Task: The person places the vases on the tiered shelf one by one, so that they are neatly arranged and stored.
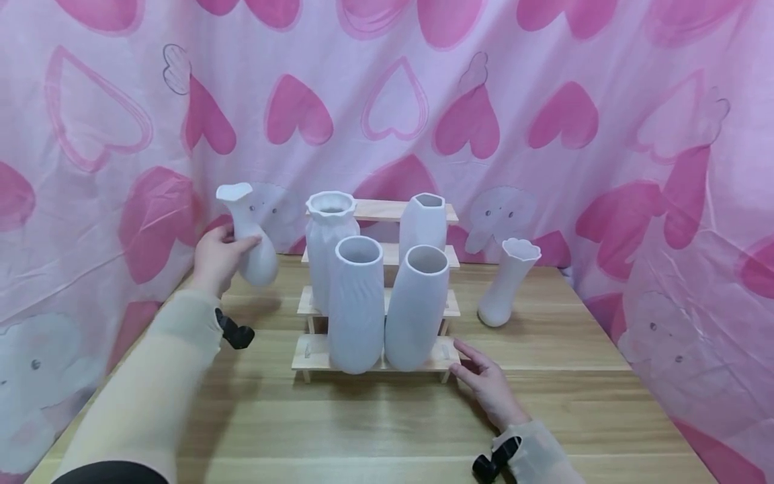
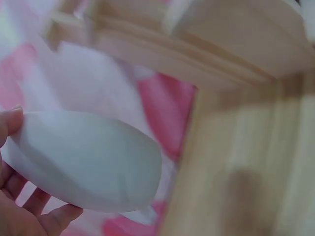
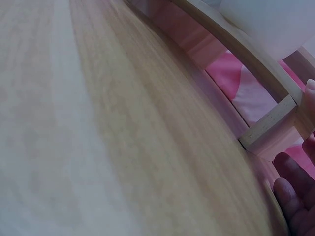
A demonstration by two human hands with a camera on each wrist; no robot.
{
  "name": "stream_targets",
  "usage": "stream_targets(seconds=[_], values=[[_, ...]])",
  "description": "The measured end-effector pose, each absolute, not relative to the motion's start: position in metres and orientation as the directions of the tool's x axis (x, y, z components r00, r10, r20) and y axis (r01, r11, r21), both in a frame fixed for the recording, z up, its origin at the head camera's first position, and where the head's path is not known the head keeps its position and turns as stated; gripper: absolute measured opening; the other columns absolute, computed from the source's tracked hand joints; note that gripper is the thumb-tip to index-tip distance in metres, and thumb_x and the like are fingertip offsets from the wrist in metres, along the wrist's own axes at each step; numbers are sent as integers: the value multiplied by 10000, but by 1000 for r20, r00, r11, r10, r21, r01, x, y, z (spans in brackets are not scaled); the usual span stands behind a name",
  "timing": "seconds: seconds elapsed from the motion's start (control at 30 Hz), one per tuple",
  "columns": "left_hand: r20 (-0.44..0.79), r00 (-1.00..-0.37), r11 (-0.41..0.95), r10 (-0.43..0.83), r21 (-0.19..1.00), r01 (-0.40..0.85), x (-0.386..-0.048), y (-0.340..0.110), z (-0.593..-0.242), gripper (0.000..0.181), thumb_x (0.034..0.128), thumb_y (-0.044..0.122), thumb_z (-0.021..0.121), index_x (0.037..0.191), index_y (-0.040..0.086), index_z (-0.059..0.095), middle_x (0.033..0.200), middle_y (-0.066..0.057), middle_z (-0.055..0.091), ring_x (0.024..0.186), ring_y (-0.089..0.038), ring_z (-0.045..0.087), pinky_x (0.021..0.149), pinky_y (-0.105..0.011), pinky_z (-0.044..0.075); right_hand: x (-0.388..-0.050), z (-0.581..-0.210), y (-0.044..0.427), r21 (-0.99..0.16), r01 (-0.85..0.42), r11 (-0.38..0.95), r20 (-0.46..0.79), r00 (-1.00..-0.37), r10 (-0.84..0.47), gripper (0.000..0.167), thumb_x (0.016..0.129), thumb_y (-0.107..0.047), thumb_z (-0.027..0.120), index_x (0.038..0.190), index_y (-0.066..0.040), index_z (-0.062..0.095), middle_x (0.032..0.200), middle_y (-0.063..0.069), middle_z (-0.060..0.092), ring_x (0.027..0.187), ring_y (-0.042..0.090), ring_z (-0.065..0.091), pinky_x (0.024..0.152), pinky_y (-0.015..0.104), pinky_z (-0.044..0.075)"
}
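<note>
In the head view my left hand [image 1: 219,259] holds a white vase [image 1: 260,259] with a flared, wavy mouth by its neck, off the table at the left. The vase leans, its mouth toward the upper left; its rounded base [image 2: 93,162] fills the left wrist view. My right hand [image 1: 491,388] grips the front right corner of a stepped wooden rack [image 1: 308,349], with fingertips [image 3: 284,189] close to its leg. On the rack's lowest step are two tall white vases [image 1: 357,309] [image 1: 417,312]. Behind them stand a ruffled-rim vase [image 1: 320,262] and an angular-mouthed vase [image 1: 423,222].
To the right of the rack, another white vase [image 1: 504,286] with a scalloped rim is on the wooden table [image 1: 574,396]. A pink curtain [image 1: 242,67] with heart prints hangs behind the table and along both sides.
</note>
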State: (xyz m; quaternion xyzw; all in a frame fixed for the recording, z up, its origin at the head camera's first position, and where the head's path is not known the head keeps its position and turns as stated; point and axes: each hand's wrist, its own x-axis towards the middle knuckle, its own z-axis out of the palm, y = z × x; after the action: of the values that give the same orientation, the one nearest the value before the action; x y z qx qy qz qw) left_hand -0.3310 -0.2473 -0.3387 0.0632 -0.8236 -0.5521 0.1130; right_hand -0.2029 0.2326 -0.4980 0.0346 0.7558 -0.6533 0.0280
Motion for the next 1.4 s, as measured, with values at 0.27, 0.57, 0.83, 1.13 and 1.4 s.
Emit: stream_targets(seconds=[0.27,0.57,0.83,1.13,1.4], values=[[163,-980,405,-112,908,105,-321,-227,-288,854,816,513,714,1479,99,372,1397,-183,473,1232,-343,454,992,-536,413,-203,-497,234,-986,81,146,-79,-997,19,567,866,-198,720,1394,-147,520,1412,66,475,1092,218,523,855,256,477],[188,-980,337,65,920,199,-322,-191,-258,646,843,375,740,1385,119,499,1339,-106,523,1162,-282,526,954,-462,455,-203,-498,236,-985,91,145,-87,-996,32,570,863,-189,725,1393,-143,521,1401,64,480,1090,216,518,848,255,478],[154,-972,331,176,921,205,-335,-179,-253,589,886,325,697,1410,172,478,1352,-80,517,1179,-281,524,1015,-486,410,-204,-498,234,-983,100,154,-97,-995,25,562,866,-203,721,1391,-167,526,1418,52,473,1118,224,527,871,261,469],[171,-962,313,212,921,232,-349,-176,-258,576,911,278,669,1432,157,454,1375,-80,490,1199,-282,506,1015,-469,415,-204,-497,232,-984,107,144,-105,-994,23,545,877,-187,710,1390,-172,528,1421,43,471,1144,232,513,881,255,463],[157,-960,325,234,917,229,-354,-171,-256,577,929,284,644,1453,171,429,1398,-77,473,1219,-284,491,1006,-480,422,-203,-496,232,-984,102,148,-100,-995,24,552,873,-201,714,1391,-171,527,1431,34,465,1140,229,513,879,254,466]])
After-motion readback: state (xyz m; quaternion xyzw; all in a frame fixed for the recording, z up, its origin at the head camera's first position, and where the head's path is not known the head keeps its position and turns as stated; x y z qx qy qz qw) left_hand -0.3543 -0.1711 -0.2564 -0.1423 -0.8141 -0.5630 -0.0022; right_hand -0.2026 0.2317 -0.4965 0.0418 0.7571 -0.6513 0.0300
